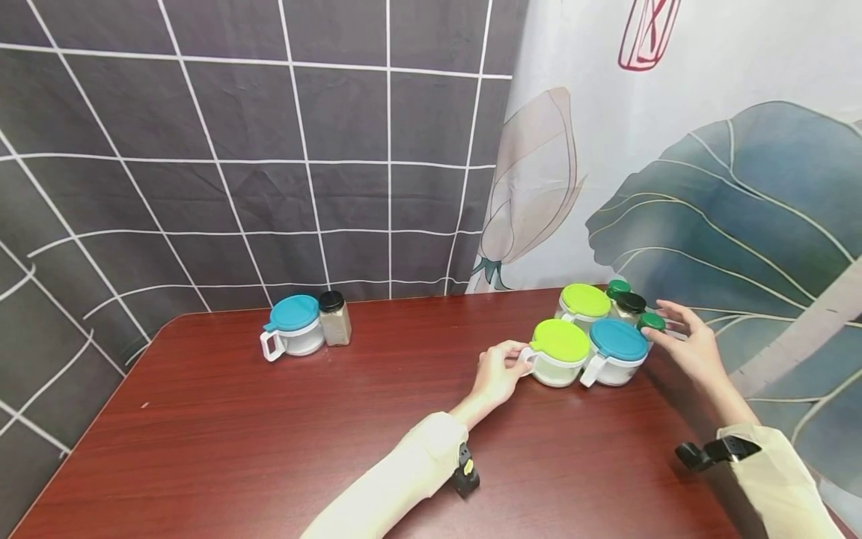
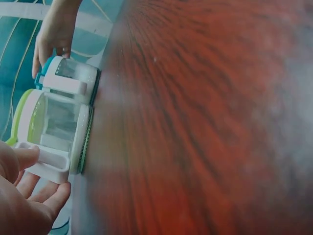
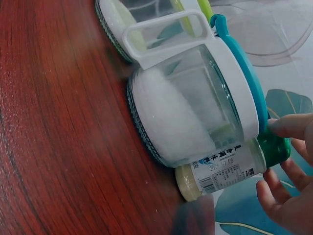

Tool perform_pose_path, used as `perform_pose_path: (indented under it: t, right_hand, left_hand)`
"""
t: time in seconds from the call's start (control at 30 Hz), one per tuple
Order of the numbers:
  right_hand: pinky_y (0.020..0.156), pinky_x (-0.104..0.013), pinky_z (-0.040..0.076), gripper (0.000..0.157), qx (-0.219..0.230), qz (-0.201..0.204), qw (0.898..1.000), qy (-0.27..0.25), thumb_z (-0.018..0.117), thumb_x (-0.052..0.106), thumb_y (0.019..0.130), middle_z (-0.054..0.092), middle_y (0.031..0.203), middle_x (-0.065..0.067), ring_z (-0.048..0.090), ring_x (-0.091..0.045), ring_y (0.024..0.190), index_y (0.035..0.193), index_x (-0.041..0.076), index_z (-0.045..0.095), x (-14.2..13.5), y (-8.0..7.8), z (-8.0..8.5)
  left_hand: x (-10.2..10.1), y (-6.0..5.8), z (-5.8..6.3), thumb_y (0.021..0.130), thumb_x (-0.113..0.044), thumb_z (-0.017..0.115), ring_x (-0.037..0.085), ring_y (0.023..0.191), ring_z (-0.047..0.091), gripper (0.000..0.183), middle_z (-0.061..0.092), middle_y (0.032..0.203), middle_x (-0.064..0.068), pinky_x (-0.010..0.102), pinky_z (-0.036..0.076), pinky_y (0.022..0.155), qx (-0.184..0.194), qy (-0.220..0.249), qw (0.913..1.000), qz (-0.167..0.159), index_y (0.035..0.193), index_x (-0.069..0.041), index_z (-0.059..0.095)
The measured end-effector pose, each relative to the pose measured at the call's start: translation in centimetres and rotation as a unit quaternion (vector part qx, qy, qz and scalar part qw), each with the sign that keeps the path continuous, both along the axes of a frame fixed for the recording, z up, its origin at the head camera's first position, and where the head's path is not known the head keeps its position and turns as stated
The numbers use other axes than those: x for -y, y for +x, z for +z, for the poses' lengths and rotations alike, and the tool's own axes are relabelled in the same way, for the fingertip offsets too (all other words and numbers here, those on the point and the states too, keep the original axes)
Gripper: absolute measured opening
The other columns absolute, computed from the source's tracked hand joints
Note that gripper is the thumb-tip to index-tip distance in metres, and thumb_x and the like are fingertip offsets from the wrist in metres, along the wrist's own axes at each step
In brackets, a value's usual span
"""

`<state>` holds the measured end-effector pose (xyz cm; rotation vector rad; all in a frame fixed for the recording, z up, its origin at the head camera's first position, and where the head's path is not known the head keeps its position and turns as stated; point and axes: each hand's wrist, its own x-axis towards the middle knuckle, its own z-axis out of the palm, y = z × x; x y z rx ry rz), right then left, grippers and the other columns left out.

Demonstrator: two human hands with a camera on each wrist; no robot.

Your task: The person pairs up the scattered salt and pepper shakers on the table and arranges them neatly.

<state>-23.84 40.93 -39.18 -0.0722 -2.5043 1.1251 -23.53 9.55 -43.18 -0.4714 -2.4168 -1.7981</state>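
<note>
At the table's right side, my left hand [image 1: 497,374] holds the white handle [image 2: 54,171] of a glass seasoning jar with a lime-green lid [image 1: 560,340], thumb above and fingers beneath. My right hand [image 1: 697,350] pinches the green cap [image 3: 276,147] of a small labelled bottle [image 3: 222,171] between thumb and fingers. That bottle stands close behind a blue-lidded seasoning jar [image 1: 617,340], which hides most of it in the head view. White grains partly fill the blue-lidded jar in the right wrist view. Both jars stand side by side, handles toward the front.
Behind them are another lime-lidded jar [image 1: 584,301], a green-capped bottle [image 1: 617,288] and a black-capped jar [image 1: 631,305]. At the left back of the table [image 1: 303,434], a blue-lidded jar [image 1: 296,318] stands beside a black-capped shaker [image 1: 336,322]. Hanging cloths [image 1: 343,187] border the table.
</note>
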Motion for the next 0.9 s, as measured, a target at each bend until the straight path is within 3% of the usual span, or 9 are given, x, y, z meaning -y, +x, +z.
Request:
perform_pose_path:
  t: [0.23, 0.5, 0.67, 0.8, 0.9]
  right_hand:
    - [0.067, -0.002, 0.039, 0.059, -0.001, 0.006, 1.000, -0.010, 0.067, 0.025, 0.089, 0.040, 0.098, 0.038, 0.037, 0.017, 0.088, 0.142, 0.011, 0.045, -0.02, 0.09, 0.09]
    - [0.068, -0.006, 0.038, 0.061, 0.014, -0.015, 1.000, -0.005, 0.069, 0.029, 0.088, 0.041, 0.097, 0.037, 0.039, 0.010, 0.093, 0.142, 0.014, 0.045, -0.32, 0.11, -0.02]
    - [0.069, -0.006, 0.037, 0.062, 0.011, -0.022, 1.000, -0.002, 0.070, 0.029, 0.087, 0.040, 0.097, 0.036, 0.041, 0.007, 0.094, 0.142, 0.014, 0.046, -0.41, 0.14, -0.03]
    - [0.068, -0.004, 0.038, 0.062, 0.011, -0.021, 1.000, -0.008, 0.070, 0.029, 0.087, 0.043, 0.100, 0.033, 0.040, 0.010, 0.092, 0.142, 0.014, 0.046, -0.44, 0.07, -0.11]
    - [0.069, -0.004, 0.037, 0.063, 0.017, -0.021, 1.000, -0.003, 0.070, 0.030, 0.087, 0.050, 0.109, 0.021, 0.041, 0.008, 0.093, 0.143, 0.013, 0.045, -0.49, -0.06, -0.25]
  left_hand:
    - [0.22, -0.10, 0.38, 0.081, -0.001, 0.070, 0.021, 0.087, 0.072, 0.025, 0.074, 0.098, 0.013, 0.020, 0.055, 0.077, -0.004, 0.004, 1.0000, 0.007, 0.106, -0.002, 0.071]
    - [0.71, -0.34, 0.35, 0.082, -0.001, 0.069, 0.020, 0.086, 0.073, 0.023, 0.075, 0.097, 0.012, 0.020, 0.055, 0.076, -0.001, 0.002, 0.9997, 0.023, 0.104, -0.004, 0.072]
    - [0.89, -0.37, 0.22, 0.082, -0.003, 0.069, 0.021, 0.086, 0.073, 0.023, 0.075, 0.097, 0.012, 0.029, 0.056, 0.079, -0.003, 0.003, 0.9994, 0.034, 0.105, -0.005, 0.072]
    - [0.83, -0.48, 0.24, 0.081, -0.008, 0.072, 0.018, 0.086, 0.073, 0.025, 0.075, 0.097, 0.010, 0.030, 0.056, 0.081, -0.001, 0.001, 0.9993, 0.037, 0.106, -0.008, 0.072]
    - [0.79, -0.63, 0.38, 0.079, -0.012, 0.075, 0.016, 0.085, 0.073, 0.027, 0.075, 0.097, 0.010, 0.027, 0.056, 0.080, -0.007, 0.001, 0.9993, 0.037, 0.106, -0.008, 0.072]
